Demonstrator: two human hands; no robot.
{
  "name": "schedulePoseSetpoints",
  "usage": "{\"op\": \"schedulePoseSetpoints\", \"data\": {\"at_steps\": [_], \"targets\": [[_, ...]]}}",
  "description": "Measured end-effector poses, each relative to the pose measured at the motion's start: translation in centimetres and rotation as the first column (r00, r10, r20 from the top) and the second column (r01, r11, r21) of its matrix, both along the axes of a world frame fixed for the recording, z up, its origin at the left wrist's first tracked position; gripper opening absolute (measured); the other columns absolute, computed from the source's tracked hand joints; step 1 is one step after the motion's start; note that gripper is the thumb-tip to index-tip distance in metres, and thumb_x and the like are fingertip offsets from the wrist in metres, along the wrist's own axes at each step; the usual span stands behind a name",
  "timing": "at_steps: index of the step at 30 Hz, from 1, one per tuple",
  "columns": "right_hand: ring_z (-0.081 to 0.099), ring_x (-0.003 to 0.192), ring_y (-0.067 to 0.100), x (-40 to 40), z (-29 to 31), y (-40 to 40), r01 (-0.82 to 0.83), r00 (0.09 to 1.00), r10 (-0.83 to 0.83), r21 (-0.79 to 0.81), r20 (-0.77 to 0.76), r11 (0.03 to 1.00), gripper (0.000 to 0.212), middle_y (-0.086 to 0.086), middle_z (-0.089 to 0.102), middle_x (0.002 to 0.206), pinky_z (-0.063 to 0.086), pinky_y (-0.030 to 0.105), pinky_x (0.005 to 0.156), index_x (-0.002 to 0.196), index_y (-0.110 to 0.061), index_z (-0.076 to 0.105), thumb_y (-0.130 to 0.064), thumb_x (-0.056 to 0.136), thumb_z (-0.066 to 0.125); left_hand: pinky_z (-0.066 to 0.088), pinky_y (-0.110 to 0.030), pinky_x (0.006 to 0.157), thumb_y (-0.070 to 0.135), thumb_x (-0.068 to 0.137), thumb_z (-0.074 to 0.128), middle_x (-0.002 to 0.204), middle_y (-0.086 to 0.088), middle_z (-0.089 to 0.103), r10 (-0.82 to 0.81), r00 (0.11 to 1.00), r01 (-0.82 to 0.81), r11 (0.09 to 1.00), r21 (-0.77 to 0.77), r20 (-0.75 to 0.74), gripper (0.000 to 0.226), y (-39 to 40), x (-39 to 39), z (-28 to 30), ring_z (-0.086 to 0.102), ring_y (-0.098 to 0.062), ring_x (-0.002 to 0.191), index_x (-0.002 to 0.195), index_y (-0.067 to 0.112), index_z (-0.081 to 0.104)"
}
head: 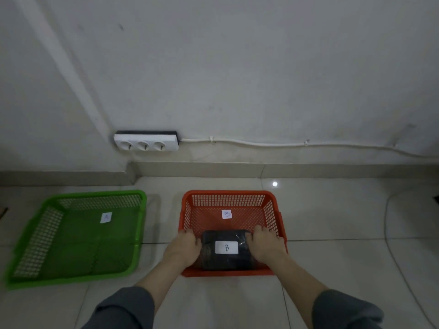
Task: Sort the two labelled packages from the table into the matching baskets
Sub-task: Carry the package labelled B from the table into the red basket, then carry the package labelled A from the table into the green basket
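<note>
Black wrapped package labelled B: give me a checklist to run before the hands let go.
1. Black wrapped package label reads B: ok.
2. Orange plastic mesh basket tag reads B: ok.
3. Package inside that basket's walls: ok.
4. Package resting on the basket floor: cannot tell.
5. Left hand and right hand at the package's sides: ok.
6. Green plastic mesh basket holds package A: not ok, only its tag shows.

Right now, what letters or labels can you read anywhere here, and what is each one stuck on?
"B": white label on the black package, held between the left hand and right hand.
"B": handwritten paper tag inside the orange basket, faint but legible.
Paper tag inside the green basket: too blurred to read.
Power strip: no readable text.
</note>
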State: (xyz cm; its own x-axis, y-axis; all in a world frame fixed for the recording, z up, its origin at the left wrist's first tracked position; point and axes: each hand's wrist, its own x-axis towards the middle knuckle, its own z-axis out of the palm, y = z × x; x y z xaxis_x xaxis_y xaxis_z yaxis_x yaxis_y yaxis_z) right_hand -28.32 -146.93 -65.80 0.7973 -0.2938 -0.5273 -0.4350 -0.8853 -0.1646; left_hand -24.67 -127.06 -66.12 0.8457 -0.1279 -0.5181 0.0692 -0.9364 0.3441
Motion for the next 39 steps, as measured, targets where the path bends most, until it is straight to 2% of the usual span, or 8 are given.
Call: {"op": "schedulePoseSetpoints", "data": {"at_steps": [4,10,19,23,27,34,36,39], "targets": [[0.047,0.124,0.032,1.3,13.6,3.3,-0.142,0.988,0.142,0.005,0.060,0.990,0.040,0.014,0.052,0.133,0.036,0.047,0.104,0.123,-0.009,0.047,-0.035,0.098,0.030,0.048,-0.038,0.089,0.031,0.094,0.035,0.121,-0.013,0.057,-0.055,0.997,0.048,0.991,0.127,0.047,0.036,3.7,0.2,13.6,0.058,-0.031,0.109,0.114,0.008,0.054],[0.046,0.125,0.034,3.5,36.5,10.8,-0.312,0.942,0.304,0.035,0.145,0.950,0.039,0.017,0.051,0.134,0.036,0.045,0.103,0.121,-0.006,0.049,-0.031,0.098,0.031,0.046,-0.040,0.091,0.031,0.094,0.035,0.123,-0.014,0.058,0.047,0.992,-0.065,0.986,0.152,0.119,0.036,11.9,-0.2,36.8,0.057,-0.032,0.111,0.110,0.007,0.056],[0.047,0.120,0.035,6.3,64.0,27.0,-0.596,0.748,0.570,-0.033,0.339,0.802,0.043,0.018,0.051,0.132,0.037,0.046,0.097,0.121,-0.004,0.048,-0.034,0.099,0.026,0.048,-0.045,0.094,0.031,0.091,0.037,0.120,-0.022,0.058,0.261,0.900,-0.313,0.944,0.101,0.350,0.039,27.0,-2.9,64.6,0.056,-0.038,0.111,0.107,0.001,0.056],[0.047,0.119,0.035,6.7,71.0,36.3,-0.669,0.637,0.635,-0.096,0.436,0.737,0.046,0.017,0.052,0.131,0.036,0.047,0.098,0.122,-0.004,0.049,-0.035,0.098,0.025,0.046,-0.041,0.086,0.030,0.094,0.036,0.115,-0.019,0.058,0.331,0.834,-0.402,0.913,0.076,0.441,0.035,35.0,-5.1,71.2,0.056,-0.036,0.105,0.108,0.002,0.053],[0.049,0.118,0.036,6.2,74.5,47.0,-0.701,0.558,0.648,-0.123,0.519,0.702,0.049,0.018,0.054,0.131,0.037,0.048,0.097,0.122,-0.006,0.051,-0.036,0.096,0.025,0.044,-0.043,0.093,0.028,0.096,0.036,0.124,-0.021,0.053,0.400,0.789,-0.489,0.868,0.084,0.466,0.040,44.9,-7.6,74.4,0.053,-0.037,0.111,0.120,-0.001,0.049],[0.056,0.110,0.034,3.9,77.4,66.7,-0.751,0.518,0.643,-0.060,0.564,0.658,0.049,0.017,0.061,0.121,0.040,0.042,0.086,0.108,-0.006,0.063,-0.037,0.094,0.028,0.046,-0.044,0.094,0.030,0.097,0.034,0.128,-0.022,0.051,0.468,0.758,-0.585,0.795,0.159,0.455,0.042,63.7,-11.1,78.1,0.053,-0.035,0.111,0.124,0.000,0.046],[0.056,0.111,0.034,3.6,77.6,71.9,-0.757,0.523,0.631,-0.029,0.573,0.653,0.050,0.017,0.060,0.122,0.042,0.043,0.092,0.098,-0.006,0.065,-0.038,0.095,0.027,0.045,-0.044,0.094,0.029,0.097,0.034,0.127,-0.022,0.052,0.482,0.743,-0.607,0.777,0.165,0.464,0.042,68.7,-11.6,78.9,0.053,-0.035,0.112,0.124,-0.001,0.047],[0.060,0.104,0.034,3.9,77.0,79.4,-0.775,0.525,0.631,0.014,0.571,0.632,0.046,0.015,0.058,0.095,0.045,0.046,0.092,0.078,-0.009,0.057,-0.039,0.095,0.027,0.044,-0.044,0.094,0.029,0.096,0.034,0.129,-0.022,0.052,0.514,0.708,-0.650,0.742,0.163,0.484,0.043,75.7,-11.9,79.3,0.053,-0.036,0.113,0.126,0.000,0.046]]}}
